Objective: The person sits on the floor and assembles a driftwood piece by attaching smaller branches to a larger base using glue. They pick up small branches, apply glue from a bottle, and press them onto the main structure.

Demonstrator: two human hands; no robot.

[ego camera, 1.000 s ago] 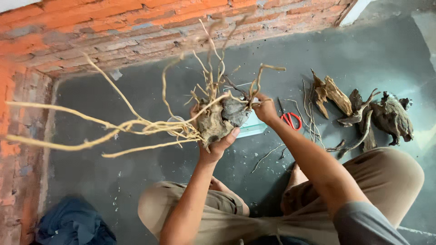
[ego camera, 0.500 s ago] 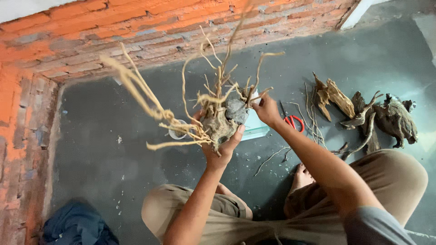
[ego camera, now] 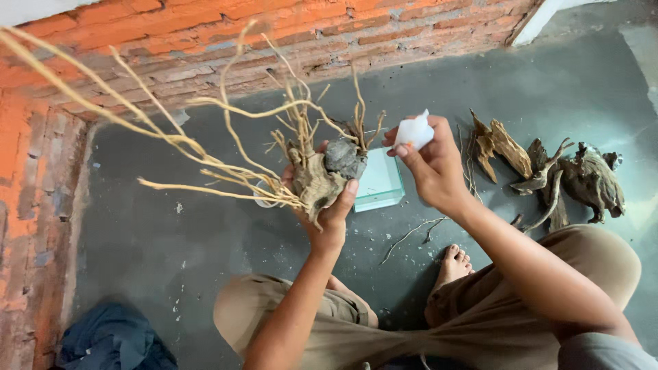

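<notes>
Gluing in hand: left hand (ego camera: pixel 329 209) cupped around driftwood root (ego camera: pixel 312 179) and grey stone (ego camera: pixel 344 159) mid-frame, right hand (ego camera: pixel 428 161) at 3 o'clock pinching white squeeze bottle (ego camera: pixel 415 131); next likely needs nozzle at the joint.

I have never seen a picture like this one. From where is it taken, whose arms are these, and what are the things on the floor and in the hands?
The picture comes from a camera worn on a person's head, looking down, so the arms, knees and bare foot are that person's own. The person sits on a grey floor beside a brick wall. The left hand holds up a piece of root wood with long thin pale branches and a dark stone against it. The right hand holds a small white object; what it is cannot be told. On the floor lie a small glass box, more pieces of wood and a dark blue cloth.
</notes>
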